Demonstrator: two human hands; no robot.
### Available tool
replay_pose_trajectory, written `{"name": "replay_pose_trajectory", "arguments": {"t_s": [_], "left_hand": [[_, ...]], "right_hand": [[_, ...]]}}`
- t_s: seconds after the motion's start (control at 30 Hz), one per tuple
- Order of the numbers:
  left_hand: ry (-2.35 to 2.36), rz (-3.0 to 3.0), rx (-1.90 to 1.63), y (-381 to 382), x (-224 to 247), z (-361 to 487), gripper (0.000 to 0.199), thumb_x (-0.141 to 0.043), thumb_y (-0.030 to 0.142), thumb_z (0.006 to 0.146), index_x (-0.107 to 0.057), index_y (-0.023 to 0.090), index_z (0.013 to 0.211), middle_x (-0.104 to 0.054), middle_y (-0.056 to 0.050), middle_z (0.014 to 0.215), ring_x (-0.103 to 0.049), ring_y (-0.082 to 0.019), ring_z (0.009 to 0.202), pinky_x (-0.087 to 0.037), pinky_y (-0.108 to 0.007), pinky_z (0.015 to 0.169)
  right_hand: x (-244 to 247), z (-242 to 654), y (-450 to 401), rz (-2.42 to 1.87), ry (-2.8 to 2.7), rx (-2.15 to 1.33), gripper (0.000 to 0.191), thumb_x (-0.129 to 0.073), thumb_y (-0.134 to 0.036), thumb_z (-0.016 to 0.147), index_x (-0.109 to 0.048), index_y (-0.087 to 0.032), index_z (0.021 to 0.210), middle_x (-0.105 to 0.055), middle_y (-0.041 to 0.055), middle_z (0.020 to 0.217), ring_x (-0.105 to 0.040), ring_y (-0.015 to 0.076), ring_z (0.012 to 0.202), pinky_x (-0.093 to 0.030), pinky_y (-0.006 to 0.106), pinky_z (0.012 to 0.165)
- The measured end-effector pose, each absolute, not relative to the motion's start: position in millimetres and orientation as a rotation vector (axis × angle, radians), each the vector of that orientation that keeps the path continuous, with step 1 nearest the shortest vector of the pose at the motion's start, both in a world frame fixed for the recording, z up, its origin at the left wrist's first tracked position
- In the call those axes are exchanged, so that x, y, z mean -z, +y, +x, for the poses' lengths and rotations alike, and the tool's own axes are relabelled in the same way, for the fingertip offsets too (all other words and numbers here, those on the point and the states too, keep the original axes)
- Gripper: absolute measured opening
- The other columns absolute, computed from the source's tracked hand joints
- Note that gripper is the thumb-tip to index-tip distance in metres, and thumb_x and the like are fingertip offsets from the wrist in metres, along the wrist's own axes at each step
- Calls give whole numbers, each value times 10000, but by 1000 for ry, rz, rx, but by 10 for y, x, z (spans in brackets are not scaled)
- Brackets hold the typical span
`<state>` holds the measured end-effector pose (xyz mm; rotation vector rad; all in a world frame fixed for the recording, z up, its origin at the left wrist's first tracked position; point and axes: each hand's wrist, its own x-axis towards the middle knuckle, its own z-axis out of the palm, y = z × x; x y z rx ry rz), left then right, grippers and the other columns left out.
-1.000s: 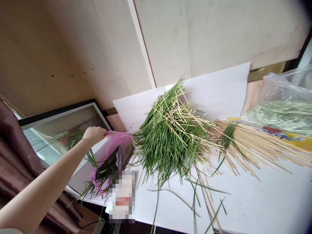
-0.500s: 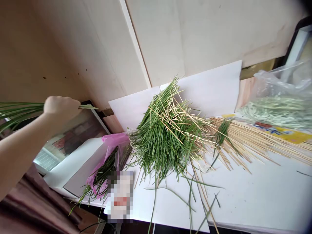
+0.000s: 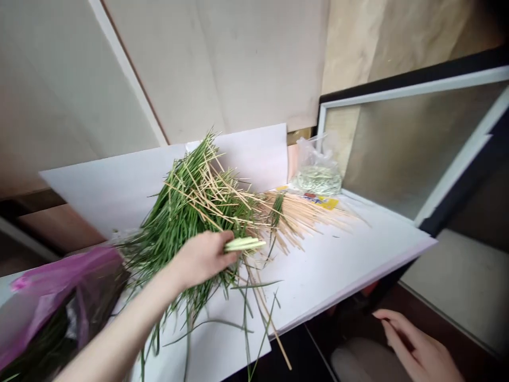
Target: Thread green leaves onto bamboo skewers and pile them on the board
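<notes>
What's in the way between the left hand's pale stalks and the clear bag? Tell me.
Thin wooden sticks with a green grass tuft lie across the path from the left hand and its pale stalks to the clear plastic bag.

The stalks in my left hand are pale green with lighter stripes running along them. Under them the grass is a bright mid-green, crossed by straw-coloured sticks. The pink bag by my arm is vivid magenta, darkened by deep green leaves inside. Farther off, a clear bag shows pale green through it, beside a yellow label marked in red and blue. The board is white, the wall cream, and the frame black with a white inner edge.
</notes>
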<state>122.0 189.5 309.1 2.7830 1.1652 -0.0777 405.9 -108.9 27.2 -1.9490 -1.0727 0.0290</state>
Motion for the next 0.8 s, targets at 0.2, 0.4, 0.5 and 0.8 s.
{"name": "replay_pose_trajectory", "arguments": {"t_s": [0.2,0.4,0.5,0.8], "left_hand": [[1017,2675,150,1853,-2042,1812,309,-520,459,867,-604,228,1054,-729,-160,931,-702,-377,909,-468,-423,720],[863,2584,-24,1847,-1605,1955,368,-572,276,838,-537,199,1197,-660,-184,1230,-630,-315,1159,-469,-390,952],[838,2556,-88,1913,-1476,1874,399,-586,234,819,-540,210,1214,-646,-164,1248,-613,-298,1178,-463,-379,985],[747,2493,-285,1997,-1330,1747,230,-597,198,820,-643,225,1044,-701,-87,1094,-644,-258,1047,-472,-338,886]], "right_hand": [[-924,4177,-626,-1996,-1139,8,213,-438,-433,1004,-613,-327,1063,-696,7,848,-668,240,670,-526,322,584],[-1468,4719,398,-2360,-1380,148,141,-518,-200,990,-650,-233,955,-687,3,1004,-670,187,787,-496,284,692],[-1542,4997,890,-2492,-1388,169,109,-576,-155,995,-683,-173,997,-676,58,1109,-671,224,932,-530,332,778],[-1422,5373,1423,-2792,-1357,51,207,-663,-279,1022,-662,-153,1187,-660,91,1208,-675,249,1016,-585,436,871]]}}
